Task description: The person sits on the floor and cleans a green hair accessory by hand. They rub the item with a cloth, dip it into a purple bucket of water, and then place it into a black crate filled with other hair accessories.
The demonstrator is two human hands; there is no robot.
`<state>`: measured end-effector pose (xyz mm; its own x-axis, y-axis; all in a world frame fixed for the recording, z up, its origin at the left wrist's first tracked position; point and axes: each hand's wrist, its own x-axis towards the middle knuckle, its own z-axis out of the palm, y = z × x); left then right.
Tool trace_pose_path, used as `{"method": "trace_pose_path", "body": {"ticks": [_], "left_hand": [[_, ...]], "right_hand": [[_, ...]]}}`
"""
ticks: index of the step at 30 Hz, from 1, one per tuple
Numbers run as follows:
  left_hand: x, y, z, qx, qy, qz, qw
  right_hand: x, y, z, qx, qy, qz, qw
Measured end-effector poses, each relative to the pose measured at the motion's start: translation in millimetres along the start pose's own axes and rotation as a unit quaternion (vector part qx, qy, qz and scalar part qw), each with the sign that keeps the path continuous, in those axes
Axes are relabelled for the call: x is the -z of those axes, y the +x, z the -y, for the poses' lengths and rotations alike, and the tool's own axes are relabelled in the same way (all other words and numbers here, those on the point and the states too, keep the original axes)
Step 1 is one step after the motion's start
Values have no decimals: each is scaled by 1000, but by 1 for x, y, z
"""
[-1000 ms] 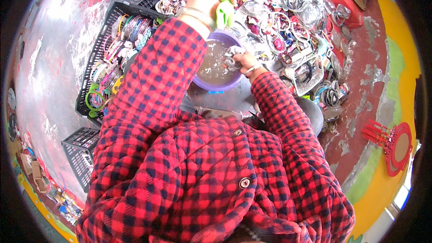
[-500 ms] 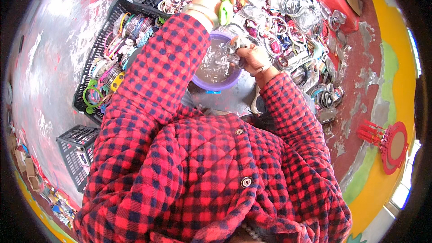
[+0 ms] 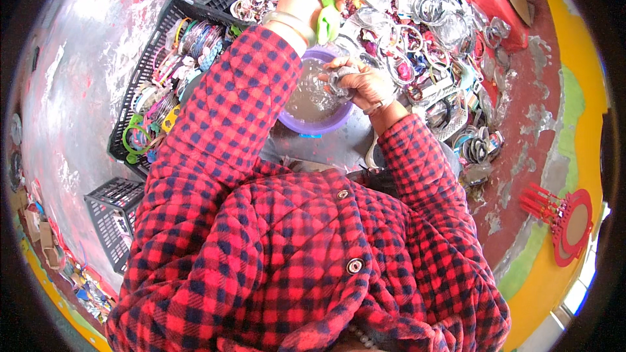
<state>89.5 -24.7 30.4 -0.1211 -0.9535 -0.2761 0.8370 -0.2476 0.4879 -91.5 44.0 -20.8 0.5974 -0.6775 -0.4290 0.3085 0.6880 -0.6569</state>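
My left hand (image 3: 304, 5) is closed around a bright green curved piece (image 3: 328, 23), possibly a headband. One wide lobe of it hangs below my fingers, and a thinner end sticks out above them. Below and to the right, my right hand (image 3: 367, 83) is closed on a wet, crumpled grey cloth (image 3: 340, 82), at the right rim of a purple basin (image 3: 327, 124). Cloudy water (image 3: 310, 97) with a rippled surface fills the basin. My left sleeve covers part of the basin's left side.
A black crate (image 3: 117, 132) of colourful hair bands lies left of my left arm, with a smaller black crate (image 3: 109, 199) nearer. A large heap of bagged hair bands and bracelets (image 3: 417, 32) spreads to the right. A red round-topped stool (image 3: 570, 225) stands far right.
My right hand has turned and bunched the grey cloth tighter, fingers now reaching over the basin. My left hand stays nearly in place with the green piece. The view has shifted slightly.
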Motion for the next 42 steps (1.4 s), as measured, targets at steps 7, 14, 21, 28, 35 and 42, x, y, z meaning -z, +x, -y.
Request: {"method": "trace_pose_path", "body": {"ticks": [7, 14, 21, 28, 35, 42], "left_hand": [[0, -3, -1, -6, 20, 12, 1000], [2, -3, 1, -16, 4, -5, 1000], [6, 3, 1, 1, 15, 5, 1000], [7, 3, 2, 0, 33, 17, 999], [9, 4, 4, -3, 31, 14, 999], [9, 4, 3, 13, 4, 12, 1000]], "right_hand": [[3, 2, 0, -11, -46, 73, 996], [-12, -4, 4, -38, -87, -16, 995], [-15, -1, -6, -1, -89, -35, 995], [-30, -6, -8, -11, -106, -94, 990], [-32, -6, -10, -16, -96, -108, 989], [10, 10, -22, -40, -24, -28, 999]]}}
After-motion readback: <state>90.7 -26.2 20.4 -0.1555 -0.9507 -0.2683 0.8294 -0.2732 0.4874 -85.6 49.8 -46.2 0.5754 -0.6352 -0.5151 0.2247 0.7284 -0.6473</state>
